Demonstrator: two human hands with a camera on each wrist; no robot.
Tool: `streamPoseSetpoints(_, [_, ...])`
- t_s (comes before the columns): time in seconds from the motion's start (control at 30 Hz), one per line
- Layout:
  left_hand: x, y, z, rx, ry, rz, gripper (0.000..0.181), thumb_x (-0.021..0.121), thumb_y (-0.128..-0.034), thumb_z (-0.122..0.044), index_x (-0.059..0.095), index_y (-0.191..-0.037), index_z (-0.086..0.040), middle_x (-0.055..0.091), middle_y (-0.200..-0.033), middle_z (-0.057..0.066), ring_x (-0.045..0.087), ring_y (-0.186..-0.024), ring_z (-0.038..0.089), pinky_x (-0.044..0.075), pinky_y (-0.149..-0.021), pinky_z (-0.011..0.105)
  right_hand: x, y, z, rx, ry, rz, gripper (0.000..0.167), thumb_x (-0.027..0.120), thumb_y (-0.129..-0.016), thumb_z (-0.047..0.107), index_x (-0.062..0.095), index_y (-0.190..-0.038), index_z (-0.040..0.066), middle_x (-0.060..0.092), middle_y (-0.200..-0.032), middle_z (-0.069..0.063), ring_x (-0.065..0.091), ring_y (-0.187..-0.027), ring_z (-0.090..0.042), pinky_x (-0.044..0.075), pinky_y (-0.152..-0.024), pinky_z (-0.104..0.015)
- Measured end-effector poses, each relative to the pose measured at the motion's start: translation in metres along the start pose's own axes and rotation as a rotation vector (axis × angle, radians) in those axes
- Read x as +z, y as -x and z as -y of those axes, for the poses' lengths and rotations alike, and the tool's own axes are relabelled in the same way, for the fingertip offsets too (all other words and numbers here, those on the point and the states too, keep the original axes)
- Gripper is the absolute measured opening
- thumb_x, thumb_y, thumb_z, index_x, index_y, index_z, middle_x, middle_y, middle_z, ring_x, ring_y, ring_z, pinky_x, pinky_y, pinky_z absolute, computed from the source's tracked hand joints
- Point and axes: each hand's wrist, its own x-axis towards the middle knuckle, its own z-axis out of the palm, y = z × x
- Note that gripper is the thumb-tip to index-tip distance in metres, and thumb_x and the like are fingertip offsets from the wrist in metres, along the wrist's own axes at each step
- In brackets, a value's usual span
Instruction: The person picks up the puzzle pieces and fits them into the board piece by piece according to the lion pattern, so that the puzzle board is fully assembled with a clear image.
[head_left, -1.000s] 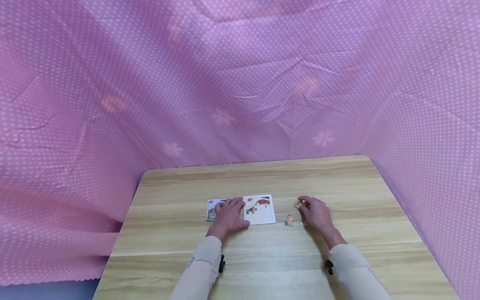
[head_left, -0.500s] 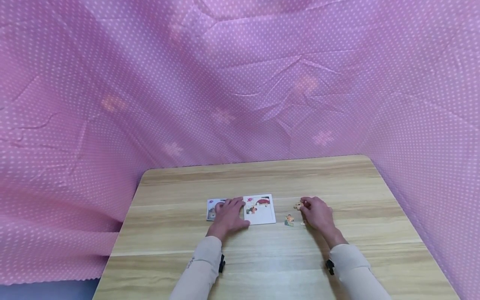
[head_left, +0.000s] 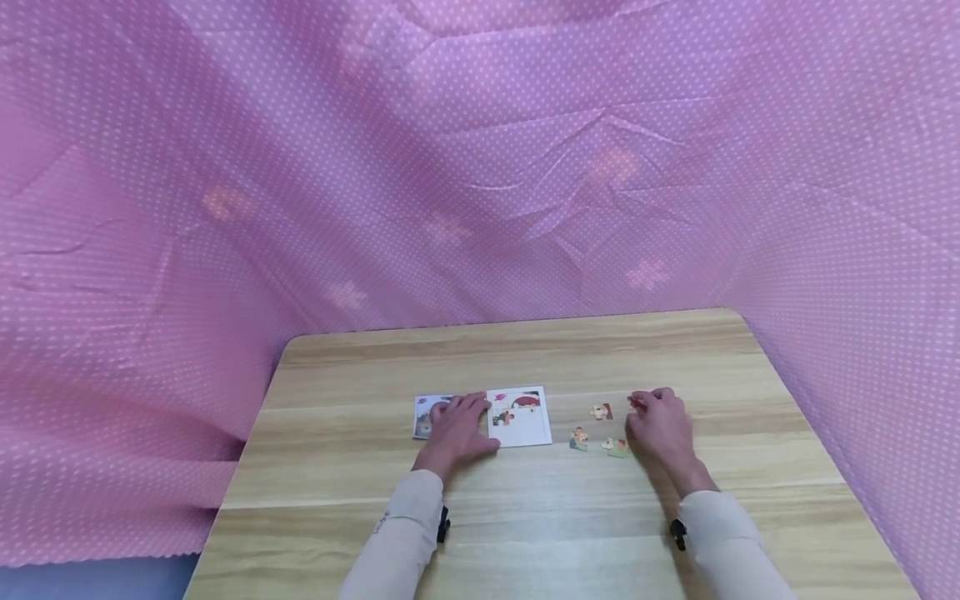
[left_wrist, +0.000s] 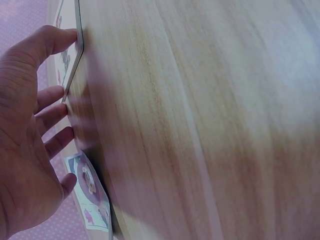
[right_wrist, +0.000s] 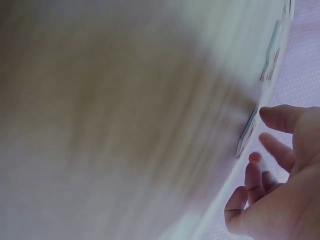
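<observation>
Toward the worktop's (head_left: 555, 517) right edge the right hand (head_left: 666, 432) has shifted, leaving a cream-and-red piece (head_left: 601, 412) lying uncovered; its curled fingertips meet a dark-red piece (head_left: 636, 403), though from these angles I cannot tell whether they pinch it. An orange-topped piece (head_left: 578, 438) and a green-edged piece (head_left: 616, 448) lie nearer the front edge, apart, perhaps so each picture can be read. Left of them, fingers spread, the left hand (head_left: 456, 432) rests at the white board's (head_left: 531, 433) left edge, probably steadying it, half covering a picture card (head_left: 422, 417)
</observation>
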Motion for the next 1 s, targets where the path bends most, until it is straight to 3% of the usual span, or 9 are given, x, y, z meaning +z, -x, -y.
streamPoseSetpoints(0.27, [0.0, 0.0, 0.0, 0.001, -0.011, -0.004, 0.079, 0.071, -0.0714, -0.059, 0.05, -0.14, -0.025, 0.036, -0.155, -0.006, 0.036, -0.138, 0.024, 0.022, -0.111, 0.061, -0.006, 0.0, -0.01, 0.035, 0.016, 0.039, 0.045, 0.058, -0.09, 0.027, 0.06, -0.129, 0.005, 0.052, -0.125, -0.024, 0.049, -0.11, -0.043, 0.039, -0.085, -0.062])
streamPoseSetpoints(0.53, [0.003, 0.001, -0.001, -0.003, -0.005, -0.014, 0.078, 0.071, -0.0707, -0.058, 0.051, -0.139, -0.024, 0.037, -0.155, -0.006, 0.037, -0.138, 0.023, 0.022, -0.11, 0.061, -0.006, -0.002, -0.011, 0.075, 0.029, 0.083, 0.043, 0.057, -0.093, 0.028, 0.058, -0.131, 0.007, 0.052, -0.127, -0.024, 0.051, -0.111, -0.043, 0.039, -0.084, -0.061])
streamPoseSetpoints(0.73, [0.001, 0.003, -0.002, 0.0, 0.003, -0.02, 0.078, 0.072, -0.0709, -0.057, 0.051, -0.138, -0.024, 0.038, -0.154, -0.006, 0.037, -0.137, 0.023, 0.023, -0.11, 0.06, -0.009, -0.007, -0.008, 0.086, 0.02, 0.102, 0.044, 0.06, -0.089, 0.023, 0.059, -0.128, 0.004, 0.06, -0.123, -0.026, 0.056, -0.109, -0.04, 0.045, -0.079, -0.056])
streamPoseSetpoints(1.0, [0.0, 0.002, -0.002, 0.004, -0.003, -0.022, 0.079, 0.071, -0.0703, -0.058, 0.051, -0.138, -0.023, 0.038, -0.154, -0.006, 0.037, -0.137, 0.023, 0.023, -0.11, 0.06, -0.013, -0.011, -0.006, 0.119, -0.025, 0.111, 0.039, 0.061, -0.086, 0.02, 0.064, -0.122, 0.007, 0.067, -0.114, -0.019, 0.061, -0.09, -0.028, 0.043, -0.067, -0.04])
